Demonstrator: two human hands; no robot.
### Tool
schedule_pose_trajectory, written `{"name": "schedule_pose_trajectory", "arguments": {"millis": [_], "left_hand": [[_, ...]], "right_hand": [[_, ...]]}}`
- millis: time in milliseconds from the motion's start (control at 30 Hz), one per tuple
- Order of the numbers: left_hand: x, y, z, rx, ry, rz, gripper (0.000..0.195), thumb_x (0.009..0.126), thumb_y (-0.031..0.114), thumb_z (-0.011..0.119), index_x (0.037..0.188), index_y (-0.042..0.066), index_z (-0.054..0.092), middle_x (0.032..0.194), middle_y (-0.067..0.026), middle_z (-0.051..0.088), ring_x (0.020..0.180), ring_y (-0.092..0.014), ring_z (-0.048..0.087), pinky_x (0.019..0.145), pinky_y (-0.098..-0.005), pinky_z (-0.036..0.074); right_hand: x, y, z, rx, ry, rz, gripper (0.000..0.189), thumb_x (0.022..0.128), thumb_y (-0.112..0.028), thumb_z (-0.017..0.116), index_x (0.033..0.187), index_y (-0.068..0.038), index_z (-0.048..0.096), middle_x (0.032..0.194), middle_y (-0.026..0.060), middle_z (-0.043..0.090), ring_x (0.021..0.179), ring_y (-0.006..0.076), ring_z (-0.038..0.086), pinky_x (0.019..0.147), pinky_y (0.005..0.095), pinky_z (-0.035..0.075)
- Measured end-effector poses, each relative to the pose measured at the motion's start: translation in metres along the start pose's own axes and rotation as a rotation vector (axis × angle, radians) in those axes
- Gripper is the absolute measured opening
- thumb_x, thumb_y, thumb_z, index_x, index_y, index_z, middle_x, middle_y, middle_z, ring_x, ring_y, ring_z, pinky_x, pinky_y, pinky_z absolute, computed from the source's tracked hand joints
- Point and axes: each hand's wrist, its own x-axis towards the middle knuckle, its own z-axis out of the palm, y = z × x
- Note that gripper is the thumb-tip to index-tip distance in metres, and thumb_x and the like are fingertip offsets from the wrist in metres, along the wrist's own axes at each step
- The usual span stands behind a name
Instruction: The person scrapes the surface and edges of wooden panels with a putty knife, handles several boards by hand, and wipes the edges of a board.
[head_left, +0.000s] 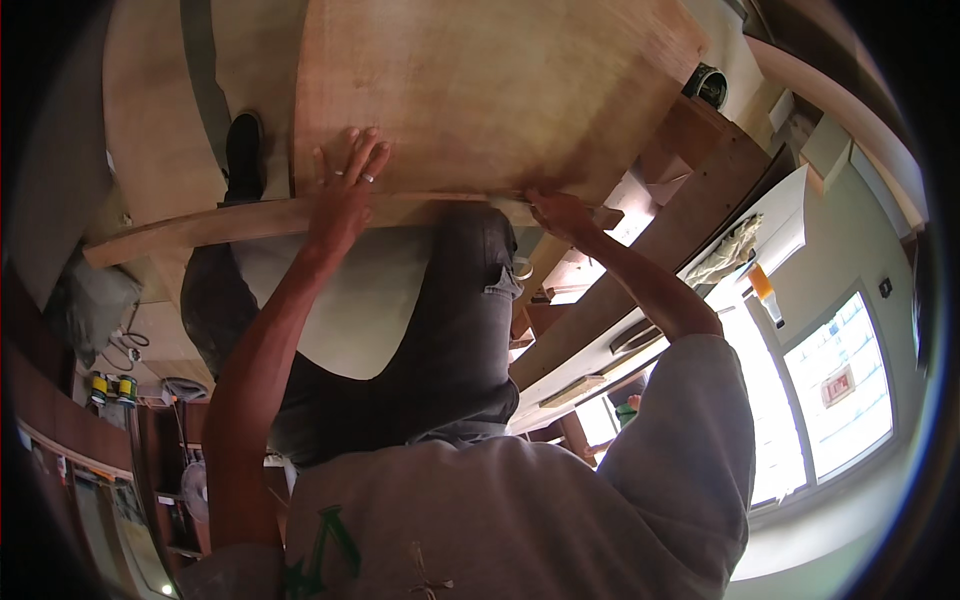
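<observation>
A large plywood panel (480, 97) lies in front of me, its near edge over my bent knee. My left hand (349, 180) rests palm down near the panel's left corner, fingers spread, with rings on it. Along the near edge runs a long wooden strip (202, 225), which sticks out well past the panel on the left. My right hand (559, 214) is at the right part of this edge with its fingers curled. Whether it grips the edge or holds some small thing is hidden by the fingers and blur.
To the right stands a long brown board (645, 277) beside reddish wood pieces. A round dark can (706, 86) sits by the panel's far right corner. An orange-and-clear bottle (765, 292) and a crumpled cloth (727, 251) lie farther right. At left is a grey plastic bag (94, 300).
</observation>
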Motion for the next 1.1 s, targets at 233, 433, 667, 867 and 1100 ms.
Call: {"name": "schedule_pose_trajectory", "arguments": {"millis": [233,433,667,867,1100], "left_hand": [[0.0,-0.005,0.012,0.108,0.041,0.011,0.104,0.064,0.009,0.083,0.154,0.018,0.031,0.164,-0.0022,0.016,0.152,-0.025,0.015,0.116,-0.0649,0.024],[0.003,-0.001,-0.001,0.018,-0.005,0.008,0.105,0.065,0.01,0.081,0.155,0.018,0.028,0.165,-0.0009,0.012,0.153,-0.025,0.012,0.117,-0.0651,0.022],[0.002,-0.002,0.005,0.021,0.022,0.025,0.104,0.067,0.005,0.08,0.156,0.015,0.026,0.165,-0.0014,0.011,0.153,-0.027,0.011,0.116,-0.0671,0.021],[0.001,-0.005,0.01,0.008,0.047,0.016,0.105,0.067,0.001,0.079,0.156,0.017,0.026,0.165,-0.0005,0.012,0.153,-0.026,0.012,0.116,-0.0671,0.021],[0.001,-0.006,0.016,0.099,0.098,0.042,0.103,0.067,0.0,0.076,0.156,0.017,0.027,0.165,-0.0027,0.012,0.153,-0.026,0.012,0.116,-0.0664,0.022]], "right_hand": [[-0.021,0.031,0.014,0.038,0.026,0.01,0.029,0.094,-0.023,0.057,0.119,-0.011,0.052,0.095,0.0197,0.064,0.087,0.0409,0.064,0.072,0.0523,0.051],[-0.027,0.048,0.007,-0.044,-0.109,0.086,0.035,0.097,-0.024,0.054,0.129,-0.01,0.052,0.106,0.0219,0.062,0.093,0.04,0.064,0.081,0.0499,0.052],[-0.069,0.069,-0.018,0.116,-0.042,0.149,0.04,0.097,-0.023,0.054,0.135,-0.011,0.049,0.111,0.0213,0.063,0.098,0.0377,0.064,0.087,0.0499,0.051],[-0.046,0.068,-0.027,-0.117,-0.046,0.078,0.027,0.095,-0.022,0.055,0.119,-0.012,0.054,0.098,0.0175,0.062,0.086,0.0377,0.065,0.074,0.05,0.052],[-0.012,0.012,0.006,-0.044,0.027,0.054,0.023,0.094,-0.025,0.058,0.113,-0.013,0.055,0.09,0.0159,0.062,0.081,0.0378,0.064,0.07,0.051,0.051]]}}
